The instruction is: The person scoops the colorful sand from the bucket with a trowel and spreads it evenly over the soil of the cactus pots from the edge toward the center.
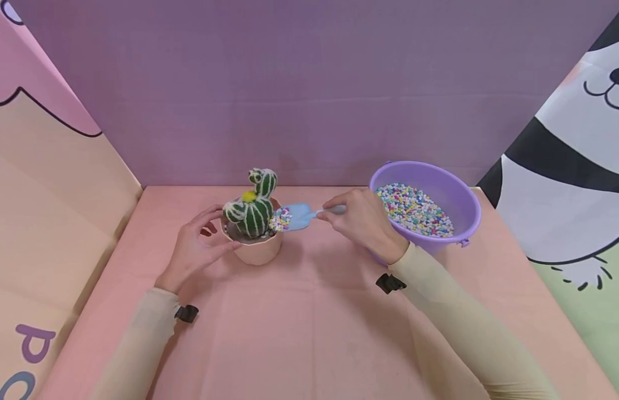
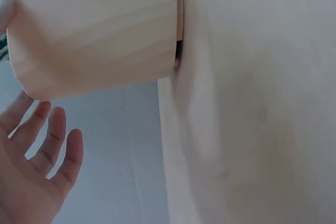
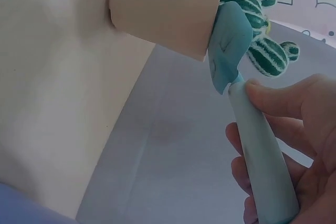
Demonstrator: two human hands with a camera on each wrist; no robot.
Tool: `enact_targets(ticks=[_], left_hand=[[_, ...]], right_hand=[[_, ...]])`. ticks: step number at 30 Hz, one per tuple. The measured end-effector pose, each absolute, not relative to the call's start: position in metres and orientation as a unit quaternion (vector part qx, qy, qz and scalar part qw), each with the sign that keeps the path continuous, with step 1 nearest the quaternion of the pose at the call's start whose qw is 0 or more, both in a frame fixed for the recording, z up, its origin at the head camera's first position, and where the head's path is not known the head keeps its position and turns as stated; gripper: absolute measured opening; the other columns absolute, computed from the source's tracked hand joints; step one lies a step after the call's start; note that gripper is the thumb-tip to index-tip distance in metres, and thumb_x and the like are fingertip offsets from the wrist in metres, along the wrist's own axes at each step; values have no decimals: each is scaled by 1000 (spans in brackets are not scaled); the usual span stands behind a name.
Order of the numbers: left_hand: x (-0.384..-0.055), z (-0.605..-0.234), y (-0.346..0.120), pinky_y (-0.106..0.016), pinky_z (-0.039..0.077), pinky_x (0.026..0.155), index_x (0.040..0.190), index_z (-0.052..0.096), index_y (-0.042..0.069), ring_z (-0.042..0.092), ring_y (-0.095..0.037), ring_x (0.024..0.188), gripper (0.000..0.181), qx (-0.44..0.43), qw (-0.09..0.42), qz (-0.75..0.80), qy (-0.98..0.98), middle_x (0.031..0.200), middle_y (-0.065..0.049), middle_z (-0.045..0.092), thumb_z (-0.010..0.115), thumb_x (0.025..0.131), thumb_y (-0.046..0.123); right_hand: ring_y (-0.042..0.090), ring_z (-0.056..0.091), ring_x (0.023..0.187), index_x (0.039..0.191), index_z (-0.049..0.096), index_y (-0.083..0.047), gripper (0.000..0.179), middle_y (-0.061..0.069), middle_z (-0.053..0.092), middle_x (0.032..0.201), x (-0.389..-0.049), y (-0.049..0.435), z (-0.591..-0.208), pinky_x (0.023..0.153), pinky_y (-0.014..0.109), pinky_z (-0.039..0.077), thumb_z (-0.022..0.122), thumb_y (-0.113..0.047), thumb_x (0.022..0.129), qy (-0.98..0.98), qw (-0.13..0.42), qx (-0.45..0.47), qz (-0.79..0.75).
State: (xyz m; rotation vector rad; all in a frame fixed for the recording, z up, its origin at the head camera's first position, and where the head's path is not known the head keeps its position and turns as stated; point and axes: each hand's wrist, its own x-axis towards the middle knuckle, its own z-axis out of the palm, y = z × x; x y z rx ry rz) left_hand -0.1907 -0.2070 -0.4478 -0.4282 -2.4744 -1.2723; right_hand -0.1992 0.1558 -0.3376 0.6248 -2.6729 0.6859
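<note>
A green cactus (image 1: 254, 216) with white stripes and a yellow bloom stands in a pale peach flowerpot (image 1: 258, 253). My left hand (image 1: 196, 247) steadies the pot from its left side, thumb at the near rim and fingers at the far rim; in the left wrist view the fingertips (image 2: 44, 106) meet the pot's edge. With my right hand (image 1: 357, 219) I grip the handle (image 3: 262, 156) of a light blue toy shovel (image 1: 299, 216). Its blade reaches over the pot's right rim beside the cactus, carrying small multicoloured pebbles (image 1: 280, 219) at the tip.
A purple bucket (image 1: 457, 203), partly filled with multicoloured pebbles (image 1: 414, 208), stands at the back right, just behind my right wrist. The pink tabletop (image 1: 289, 333) ends at a purple backdrop (image 1: 309, 100); printed panels rise at both sides.
</note>
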Motion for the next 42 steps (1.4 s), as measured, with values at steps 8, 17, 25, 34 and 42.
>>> enact_targets(ticks=[8,17,25,34,42], left_hand=[[-180,-446,-195,-43,56,78,114,74,10,63,-24,95,65,-113,202,-417,-879,139,-4,67,105,62,35],[-185,-446,-200,-45,54,88,110,67,5,57,-33,133,62,-167,206,-414,-871,143,-14,61,102,64,28],[-190,-445,-206,-56,50,104,113,61,7,48,-38,147,61,-195,149,-425,-871,160,-17,52,100,70,26],[-191,-448,-201,-56,52,97,103,60,10,53,-36,142,59,-176,166,-420,-875,155,-13,57,102,66,26],[-190,-447,-198,-55,53,99,93,58,8,55,-37,133,60,-163,174,-417,-877,144,-16,58,104,62,30]], right_hand=[[24,78,85,98,88,-17,23,-2,84,92,-200,156,-334,66,37,56,90,-34,84,-939,146,217,224],[22,74,74,98,88,-18,21,-3,84,92,-199,154,-329,57,32,51,89,-35,84,-944,135,214,213],[19,64,59,98,88,-16,21,1,84,91,-200,153,-323,47,28,40,90,-32,85,-946,128,210,211],[23,71,67,95,89,-17,19,-1,84,88,-200,152,-324,48,29,45,91,-32,83,-943,158,226,188],[26,73,71,96,89,-16,21,1,84,90,-202,151,-323,49,31,47,91,-33,83,-945,159,221,182]])
